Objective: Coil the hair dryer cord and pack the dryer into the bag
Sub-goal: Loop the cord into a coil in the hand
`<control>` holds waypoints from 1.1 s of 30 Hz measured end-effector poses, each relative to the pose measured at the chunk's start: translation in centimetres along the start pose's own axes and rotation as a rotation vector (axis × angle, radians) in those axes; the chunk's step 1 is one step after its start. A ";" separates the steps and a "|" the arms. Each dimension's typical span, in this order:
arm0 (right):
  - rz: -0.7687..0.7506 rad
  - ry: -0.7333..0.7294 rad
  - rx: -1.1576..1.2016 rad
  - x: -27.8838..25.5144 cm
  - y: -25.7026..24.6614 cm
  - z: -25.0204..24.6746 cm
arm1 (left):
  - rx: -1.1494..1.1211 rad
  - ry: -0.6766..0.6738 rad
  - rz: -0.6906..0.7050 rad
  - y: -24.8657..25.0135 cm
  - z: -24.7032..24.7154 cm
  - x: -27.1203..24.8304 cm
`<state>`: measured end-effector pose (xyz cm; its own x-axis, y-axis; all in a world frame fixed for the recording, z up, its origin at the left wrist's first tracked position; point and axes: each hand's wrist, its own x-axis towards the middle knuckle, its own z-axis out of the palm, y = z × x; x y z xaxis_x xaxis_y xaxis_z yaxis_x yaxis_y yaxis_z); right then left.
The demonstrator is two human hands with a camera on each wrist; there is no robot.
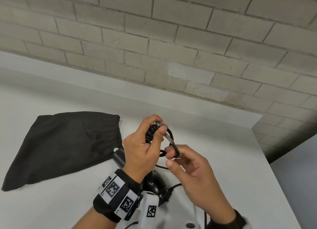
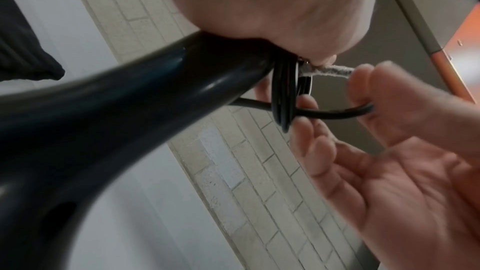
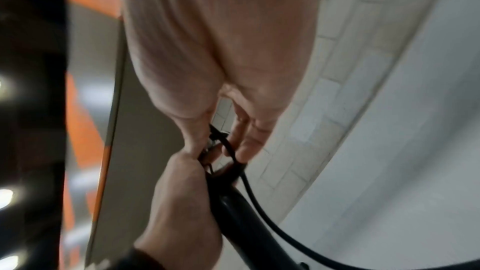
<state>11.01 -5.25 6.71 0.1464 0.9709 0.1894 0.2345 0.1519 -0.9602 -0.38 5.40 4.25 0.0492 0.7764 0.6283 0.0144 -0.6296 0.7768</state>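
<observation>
Black bag (image 1: 63, 148) head-only, wrist shows coiled cord (image 2: 284, 89)

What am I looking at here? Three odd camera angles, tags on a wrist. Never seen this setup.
No robot: a person wears three cameras. The wide picture is from the head; the two close ones look along each wrist. The tagged band holds a wrist camera. The left hand grips the black hair dryer at its handle, with coiled cord against it. The right hand pinches the loose cord end. A black bag lies flat on the white table, not yet used.
</observation>
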 end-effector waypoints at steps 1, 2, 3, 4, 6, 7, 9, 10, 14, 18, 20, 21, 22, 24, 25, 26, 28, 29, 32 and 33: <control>-0.034 0.026 -0.059 -0.3 0.2 0.1 | -0.004 -0.006 0.006 0.0 0.0 0.0; -0.041 0.056 -0.089 -0.6 0.1 0.1 | -0.007 -0.012 0.013 0.0 0.1 0.0; -0.040 0.085 -0.106 -0.8 0.0 0.1 | -0.006 -0.014 0.021 0.0 0.1 0.0; -0.036 0.104 -0.120 -0.9 -0.4 0.0 | -0.003 -0.014 0.029 0.0 0.2 0.0; -0.011 0.132 -0.087 -1.1 -1.3 -0.4 | -0.002 0.002 0.036 -0.2 0.2 0.0; 0.016 0.132 -0.023 -1.2 -1.7 -0.8 | -0.003 0.013 0.035 -0.3 0.1 0.1; 0.139 0.062 0.192 -1.7 -2.3 -2.0 | -0.006 0.025 0.043 -0.5 0.0 0.0; 0.222 0.012 0.311 -2.0 -2.4 -2.5 | -0.010 0.020 0.055 -0.5 0.0 -0.1; 0.301 -0.049 0.635 -3.0 -1.0 -3.2 | -0.006 -0.025 0.084 0.0 0.5 -0.5; 0.018 -0.010 0.328 -3.6 1.7 -1.7 | 0.001 -0.009 0.046 -0.4 0.5 0.0; -0.093 0.027 0.199 -3.4 2.7 -0.8 | 0.009 -0.016 0.048 -0.5 0.4 0.1; -0.122 0.036 0.158 -3.2 3.0 -0.3 | 0.008 -0.026 0.046 -0.5 0.5 0.1; -0.135 0.053 0.125 -3.0 3.2 0.2 | 0.009 -0.035 0.045 -0.4 0.5 0.0; -0.145 0.116 0.051 -2.3 3.3 1.1 | 0.014 -0.043 0.046 -0.3 0.6 0.0; -0.157 0.167 -0.003 -2.0 3.5 1.5 | 0.017 -0.043 0.047 -0.3 0.6 0.0; -0.179 0.227 -0.061 -1.8 3.7 1.8 | 0.017 -0.042 0.047 -0.4 0.5 0.1; -0.230 0.313 -0.132 -1.6 3.8 2.3 | 0.011 -0.036 0.041 -0.5 0.4 0.1; -0.249 0.325 -0.140 -1.6 3.8 2.3 | 0.008 -0.032 0.037 -0.6 0.3 0.1; -0.201 0.323 -0.022 -1.9 3.1 1.7 | -0.003 -0.016 0.030 -0.8 0.2 0.1; -0.166 0.339 0.078 -1.9 2.8 1.3 | -0.008 -0.009 0.026 -0.8 0.2 0.0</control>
<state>10.16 -6.40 3.38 0.4255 0.8176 0.3879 0.2093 0.3281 -0.9212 -0.20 5.92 3.65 0.0580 0.7592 0.6482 0.0047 -0.6495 0.7603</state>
